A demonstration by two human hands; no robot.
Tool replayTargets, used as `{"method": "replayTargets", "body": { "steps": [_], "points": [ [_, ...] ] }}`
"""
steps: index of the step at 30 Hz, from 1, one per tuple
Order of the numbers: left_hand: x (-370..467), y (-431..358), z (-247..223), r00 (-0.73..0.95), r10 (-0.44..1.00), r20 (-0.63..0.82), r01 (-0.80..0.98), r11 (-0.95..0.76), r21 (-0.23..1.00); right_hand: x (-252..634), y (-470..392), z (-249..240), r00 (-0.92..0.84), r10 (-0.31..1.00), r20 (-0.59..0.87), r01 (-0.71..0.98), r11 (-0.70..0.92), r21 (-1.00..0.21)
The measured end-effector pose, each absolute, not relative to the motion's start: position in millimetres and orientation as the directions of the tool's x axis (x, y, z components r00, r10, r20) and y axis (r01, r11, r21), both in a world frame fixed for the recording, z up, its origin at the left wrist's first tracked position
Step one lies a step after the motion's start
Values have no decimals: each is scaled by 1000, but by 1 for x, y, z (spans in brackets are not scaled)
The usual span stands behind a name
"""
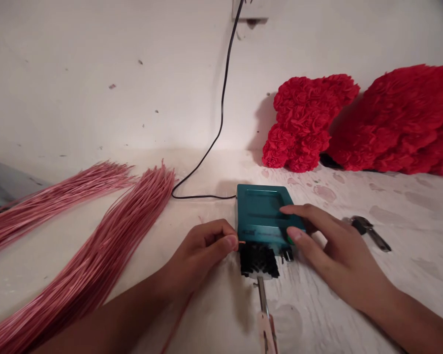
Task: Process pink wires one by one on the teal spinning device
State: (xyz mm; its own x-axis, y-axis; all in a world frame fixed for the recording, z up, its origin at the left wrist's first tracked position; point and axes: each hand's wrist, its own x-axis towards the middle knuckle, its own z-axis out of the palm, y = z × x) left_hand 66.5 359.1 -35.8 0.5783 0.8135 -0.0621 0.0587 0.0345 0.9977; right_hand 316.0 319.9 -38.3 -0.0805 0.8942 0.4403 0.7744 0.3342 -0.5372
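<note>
A teal box-shaped device (264, 209) sits on the pale table, with a black ridged roller (258, 260) at its near side. A metal rod (263, 295) extends from the roller toward me, with a pinkish piece (266, 329) at its end. My left hand (210, 246) pinches a thin pink wire (180, 314) just left of the roller; a short orange tip shows past the fingers. My right hand (328, 246) rests at the device's right side, index finger on its top and thumb near a green knob (291, 240), fingers apart.
Two bundles of pink wires, one near (110, 246) and one farther left (59, 196), lie at the left. Red paper-like flowers (302, 123) are piled at the back right. A black cord (221, 113) runs up the wall. A small metal tool (376, 236) lies at the right.
</note>
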Motion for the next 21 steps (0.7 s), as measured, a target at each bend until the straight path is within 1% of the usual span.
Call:
{"method": "replayTargets", "body": {
  "steps": [2, 4, 8, 10, 14, 17, 21],
  "points": [
    [65, 356, -35, 590, 802, -87, 91, 41, 995, 314, 319, -42, -73, 872, 484, 774, 356, -524],
    [64, 353, -35, 571, 814, -104, 140, 29, 990, 315, 318, -46, -104, 855, 508, 765, 395, -508],
    [62, 353, -31, 523, 850, -61, 201, -54, 978, 319, 317, -49, -141, 837, 528, 771, 428, -472],
    [58, 355, -25, 553, 832, -49, 249, -108, 963, 319, 317, -48, -154, 836, 526, 789, 425, -444],
    [48, 360, -13, 635, 767, -92, 385, -211, 898, 319, 316, -46, -177, 829, 530, 835, 412, -366],
    [47, 360, -13, 655, 753, -71, 407, -271, 872, 319, 315, -48, -178, 834, 522, 843, 404, -357],
    [54, 357, -23, 645, 762, -51, 446, -322, 835, 319, 314, -50, -206, 822, 532, 829, 435, -351]
  ]
}}
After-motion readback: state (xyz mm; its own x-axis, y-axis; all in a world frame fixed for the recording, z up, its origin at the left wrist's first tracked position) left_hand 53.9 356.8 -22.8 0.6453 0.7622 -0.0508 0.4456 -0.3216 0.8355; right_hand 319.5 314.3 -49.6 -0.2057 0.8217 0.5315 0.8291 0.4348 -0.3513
